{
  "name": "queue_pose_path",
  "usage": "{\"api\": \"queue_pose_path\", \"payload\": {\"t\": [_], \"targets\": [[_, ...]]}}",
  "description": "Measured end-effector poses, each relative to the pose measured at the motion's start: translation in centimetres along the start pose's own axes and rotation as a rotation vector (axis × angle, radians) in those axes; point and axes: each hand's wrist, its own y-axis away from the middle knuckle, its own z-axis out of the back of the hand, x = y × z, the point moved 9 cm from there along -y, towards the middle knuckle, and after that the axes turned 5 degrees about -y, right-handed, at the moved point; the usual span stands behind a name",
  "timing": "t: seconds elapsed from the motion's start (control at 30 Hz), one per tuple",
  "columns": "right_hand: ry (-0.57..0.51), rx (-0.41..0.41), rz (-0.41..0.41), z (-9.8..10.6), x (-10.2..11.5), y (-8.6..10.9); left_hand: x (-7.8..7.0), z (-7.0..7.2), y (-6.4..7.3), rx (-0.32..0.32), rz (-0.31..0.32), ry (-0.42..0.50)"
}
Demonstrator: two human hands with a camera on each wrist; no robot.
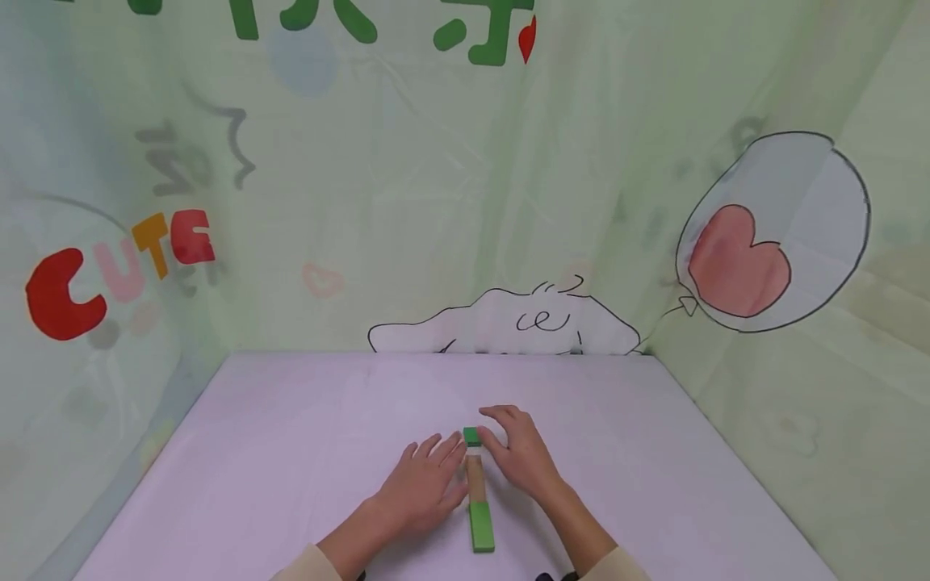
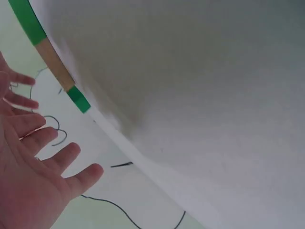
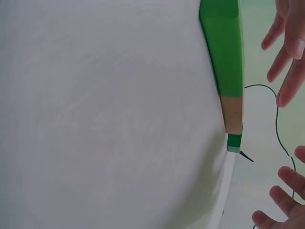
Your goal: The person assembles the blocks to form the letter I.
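A small dark green block (image 1: 472, 436) lies on the table, in line with a tan wooden block (image 1: 475, 479) and a longer light green block (image 1: 481, 527). In the head view a narrow gap shows between the dark green and tan blocks, while the tan and light green blocks meet end to end. My left hand (image 1: 425, 484) is left of the row, fingers spread and fairly straight, fingertips close to the dark green block. On the right, my right hand (image 1: 521, 453) has loosely bent fingers and its thumb beside that block. Neither hand holds anything; whether they touch blocks cannot be told.
The pale table (image 1: 305, 436) extends around the row of blocks. Printed curtains (image 1: 436, 202) enclose it at the back and both sides, with a balloon drawing (image 1: 828, 234) at the right.
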Motion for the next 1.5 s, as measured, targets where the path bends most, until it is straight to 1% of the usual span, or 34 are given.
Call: {"api": "queue_pose_path", "payload": {"t": [0.1, 0.2, 0.33, 0.43, 0.53, 0.7, 0.8, 0.97, 1.1, 1.23, 1.3, 1.37, 1.5], "targets": [[0.085, -0.003, 0.000, 0.6, -0.1, 0.3, 1.1, 0.2, 0.0, 0.003, 0.040, 0.010], [0.170, 0.004, 0.012, 1.0, -0.1, 0.7, 2.0, 0.5, 0.1, -0.003, 0.065, 0.020], [0.260, 0.016, 0.041, 1.5, -0.1, 1.2, 2.8, 0.9, 0.3, -0.027, 0.075, 0.020], [0.308, 0.041, 0.060, 1.7, 0.0, 1.5, 3.2, 1.1, 0.4, -0.039, 0.079, 0.008], [0.337, 0.073, 0.064, 1.6, -0.1, 1.9, 3.5, 1.2, 0.6, -0.038, 0.084, -0.001], [0.354, 0.102, 0.052, 1.7, -0.5, 2.3, 3.5, 1.5, 1.0, -0.043, 0.078, -0.007], [0.370, 0.089, 0.071, 2.0, -0.5, 2.4, 3.6, 1.7, 1.1, -0.056, 0.073, -0.024], [0.406, 0.063, 0.101, 2.4, -0.6, 2.5, 4.1, 2.1, 1.2, -0.067, 0.090, -0.053], [0.439, 0.107, 0.075, 1.8, -1.2, 2.5, 4.3, 2.2, 1.2, -0.066, 0.095, -0.049], [0.473, 0.122, 0.056, 1.7, -1.4, 2.6, 4.7, 2.0, 1.2, -0.065, 0.098, -0.077], [0.468, 0.120, 0.051, 1.7, -1.5, 2.6, 4.8, 2.0, 1.2, -0.070, 0.104, -0.098], [0.434, 0.141, 0.045, 1.5, -1.5, 2.6, 5.0, 1.9, 1.2, -0.072, 0.109, -0.107], [0.320, 0.252, 0.012, 0.0, -1.6, 2.5, 4.7, 1.4, 1.3, -0.055, 0.093, -0.078]]}}
